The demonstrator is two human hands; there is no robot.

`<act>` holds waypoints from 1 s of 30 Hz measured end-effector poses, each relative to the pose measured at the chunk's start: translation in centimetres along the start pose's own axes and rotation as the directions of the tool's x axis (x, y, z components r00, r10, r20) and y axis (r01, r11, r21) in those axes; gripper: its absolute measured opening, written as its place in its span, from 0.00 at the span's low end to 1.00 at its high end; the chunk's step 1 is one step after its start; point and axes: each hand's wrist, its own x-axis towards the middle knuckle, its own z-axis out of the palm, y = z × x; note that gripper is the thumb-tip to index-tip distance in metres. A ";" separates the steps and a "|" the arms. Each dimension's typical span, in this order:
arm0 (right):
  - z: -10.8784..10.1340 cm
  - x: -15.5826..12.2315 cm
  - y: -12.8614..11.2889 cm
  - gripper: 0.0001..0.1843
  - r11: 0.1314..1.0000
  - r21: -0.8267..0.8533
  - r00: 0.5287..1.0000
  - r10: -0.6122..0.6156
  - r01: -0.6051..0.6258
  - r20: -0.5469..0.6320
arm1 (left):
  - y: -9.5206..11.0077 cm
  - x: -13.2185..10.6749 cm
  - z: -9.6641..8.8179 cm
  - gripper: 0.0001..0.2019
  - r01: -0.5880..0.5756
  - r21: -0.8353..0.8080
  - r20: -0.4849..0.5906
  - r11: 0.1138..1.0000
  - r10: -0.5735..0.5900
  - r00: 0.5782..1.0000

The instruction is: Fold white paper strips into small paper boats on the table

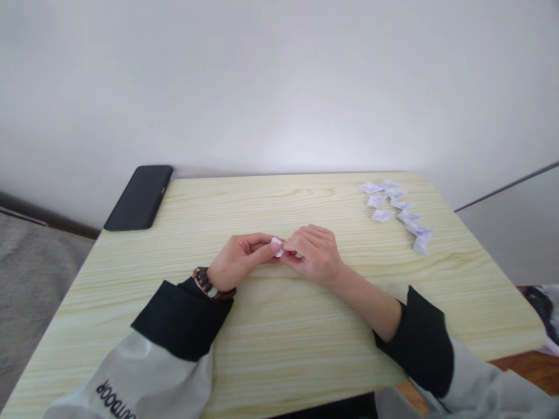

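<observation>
A small white folded paper piece (276, 245) is pinched between the fingertips of both hands at the middle of the light wooden table (279, 326). My left hand (241, 260), with a dark bead bracelet on its wrist, closes its fingers on the paper from the left. From the right, my right hand (315, 254) grips the same piece with curled fingers. Most of the paper is hidden by the fingers.
Several small folded white paper pieces (396, 211) lie in a loose group at the table's far right. A black phone (140, 196) lies face up at the far left corner, overhanging the edge. A white wall stands behind the table.
</observation>
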 end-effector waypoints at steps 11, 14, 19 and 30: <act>-0.2 -0.1 -0.1 0.07 0.919 0.287 0.963 0.256 -0.269 0.082 | -1.0 0.1 -0.2 0.17 -0.066 -0.012 -0.182 0.998 0.063 0.981; -0.3 0.0 -0.1 0.06 0.890 0.321 0.946 0.307 -0.325 0.109 | -1.0 0.1 -0.1 0.18 -0.095 0.022 -0.190 0.995 0.097 0.977; -0.1 0.1 -0.1 0.04 0.873 0.319 0.929 0.337 -0.369 0.153 | -1.2 0.1 0.0 0.19 -0.106 0.081 -0.242 0.991 0.123 0.962; -0.3 0.4 -0.2 0.06 0.747 0.418 0.855 0.427 -0.517 0.294 | -0.8 -0.1 -0.1 0.16 -0.127 0.118 -0.218 0.985 0.151 0.964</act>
